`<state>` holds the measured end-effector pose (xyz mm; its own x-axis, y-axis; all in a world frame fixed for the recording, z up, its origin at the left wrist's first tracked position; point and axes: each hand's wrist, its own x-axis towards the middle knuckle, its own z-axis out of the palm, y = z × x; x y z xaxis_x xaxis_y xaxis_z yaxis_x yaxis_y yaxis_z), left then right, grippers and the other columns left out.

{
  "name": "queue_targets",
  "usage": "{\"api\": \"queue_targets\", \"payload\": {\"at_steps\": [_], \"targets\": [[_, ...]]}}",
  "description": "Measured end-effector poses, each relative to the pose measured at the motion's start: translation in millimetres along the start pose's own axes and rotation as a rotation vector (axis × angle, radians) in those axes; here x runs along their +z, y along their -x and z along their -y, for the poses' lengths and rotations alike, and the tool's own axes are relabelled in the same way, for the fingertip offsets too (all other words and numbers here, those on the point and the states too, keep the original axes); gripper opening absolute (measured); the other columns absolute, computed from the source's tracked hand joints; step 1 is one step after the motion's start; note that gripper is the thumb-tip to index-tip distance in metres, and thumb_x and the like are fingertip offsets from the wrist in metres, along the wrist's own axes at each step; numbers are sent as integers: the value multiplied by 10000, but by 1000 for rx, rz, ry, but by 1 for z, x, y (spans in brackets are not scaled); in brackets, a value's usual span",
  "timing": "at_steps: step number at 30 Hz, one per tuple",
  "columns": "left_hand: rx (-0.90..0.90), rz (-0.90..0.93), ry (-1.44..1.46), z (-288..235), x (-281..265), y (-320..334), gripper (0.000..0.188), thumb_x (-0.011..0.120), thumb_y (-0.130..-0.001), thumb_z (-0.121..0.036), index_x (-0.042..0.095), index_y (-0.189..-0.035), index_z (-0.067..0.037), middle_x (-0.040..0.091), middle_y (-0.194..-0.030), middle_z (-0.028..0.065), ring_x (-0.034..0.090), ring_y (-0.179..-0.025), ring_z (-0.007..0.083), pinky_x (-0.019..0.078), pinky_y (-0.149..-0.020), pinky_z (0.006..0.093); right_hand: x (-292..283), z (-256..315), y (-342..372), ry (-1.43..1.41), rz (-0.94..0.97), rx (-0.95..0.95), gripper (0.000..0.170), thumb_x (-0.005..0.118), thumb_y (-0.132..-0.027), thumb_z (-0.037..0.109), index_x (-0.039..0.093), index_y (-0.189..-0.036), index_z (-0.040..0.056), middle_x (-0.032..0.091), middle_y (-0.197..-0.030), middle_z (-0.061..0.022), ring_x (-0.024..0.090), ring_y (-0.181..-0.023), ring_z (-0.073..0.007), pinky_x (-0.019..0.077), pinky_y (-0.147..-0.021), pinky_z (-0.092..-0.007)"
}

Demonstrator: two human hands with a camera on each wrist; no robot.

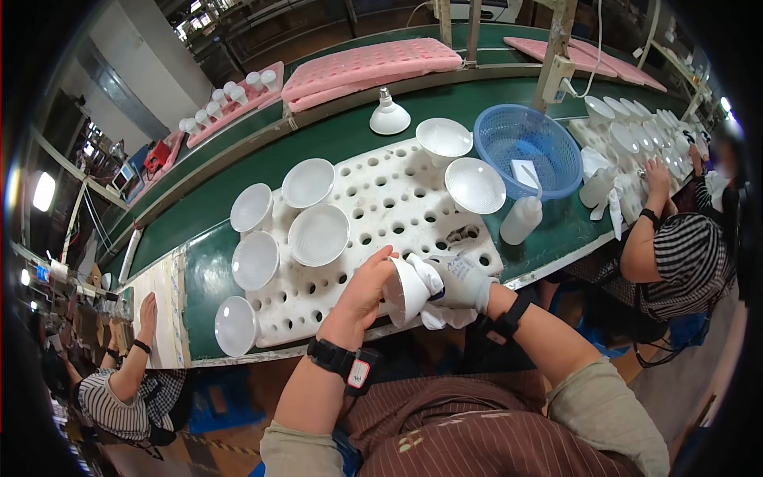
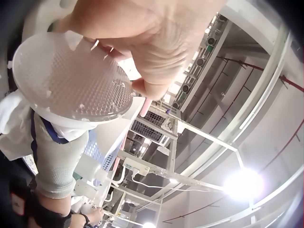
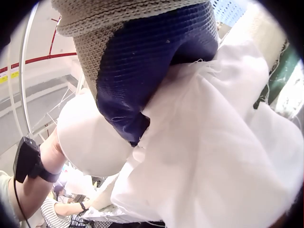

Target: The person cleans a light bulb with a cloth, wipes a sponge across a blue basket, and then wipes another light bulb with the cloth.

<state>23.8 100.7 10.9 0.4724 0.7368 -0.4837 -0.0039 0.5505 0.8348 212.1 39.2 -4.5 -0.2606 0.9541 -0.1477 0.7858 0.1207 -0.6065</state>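
Green workbench [image 1: 203, 314] runs the width of a factory room, with metal posts and another line behind it. Two other people sit at it, one in a striped top [image 1: 687, 256] at the right, one at the left. Pink foam trays [image 1: 366, 67] lie along the back. Nearer stands a white perforated board [image 1: 294, 337], bearing or bordered by seven lamps [image 1: 319, 234] with their broad faces up; one more lamp [image 1: 389, 119] sits behind it, face down and neck up. At the board's right are a blue basket [image 1: 572, 171] and, just beside it, a white bottle [image 1: 521, 220].

Over the board's front edge, the two hands meet at one lamp. The left hand [image 1: 367, 290], bare, has its fingers curled on the rim of a white reflector lamp [image 1: 404, 292], which is tilted on its side, its textured face toward the left wrist camera. The right hand [image 1: 465, 280], in a knit glove with a blue coating, closes its fingers on a bunched white cloth [image 3: 190, 152], pressing it against the lamp's back. Small white specks dot the lamp's face.
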Motion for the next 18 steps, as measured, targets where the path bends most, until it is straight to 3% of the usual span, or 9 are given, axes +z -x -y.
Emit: {"api": "queue_targets", "payload": {"at_steps": [5,8,11,13,18], "targets": [[-155,32,106,-2,-5,-19,617,561,-859,-174,356,-1405,30,503,-1289,103,497,-1149,194,394,-971,346,6,-4,-5,41,-13,-29,403,663,-754,332,589,-1084,113,660,-1020,-139,633,-924,-329,492,-810,-404],[-136,58,123,-5,2,-7,698,555,-855,-181,265,-1454,32,454,-1352,123,459,-1213,204,355,-1022,354,7,-6,-4,22,-34,-45,416,680,-740,337,590,-1080,115,658,-1007,-127,635,-911,-320,493,-795,-400],[-5,54,16,5,-2,4,768,548,-845,-164,174,-1485,37,338,-1467,151,374,-1315,229,290,-1082,355,8,-8,-2,-13,-41,-58,419,674,-740,323,590,-1091,109,657,-1022,-140,631,-933,-327,491,-813,-406],[96,171,-107,9,-7,6,838,548,-820,-136,89,-1499,37,189,-1550,159,252,-1401,248,214,-1127,358,8,-9,-2,-21,-30,-48,425,669,-739,314,591,-1103,108,656,-1044,-153,628,-954,-335,488,-833,-414],[98,152,-109,8,-7,1,810,510,-828,-118,82,-1494,52,153,-1564,160,214,-1420,256,195,-1136,362,7,-10,-5,-9,33,-22,430,672,-740,329,593,-1101,108,655,-1049,-153,628,-960,-335,488,-838,-413]]}}
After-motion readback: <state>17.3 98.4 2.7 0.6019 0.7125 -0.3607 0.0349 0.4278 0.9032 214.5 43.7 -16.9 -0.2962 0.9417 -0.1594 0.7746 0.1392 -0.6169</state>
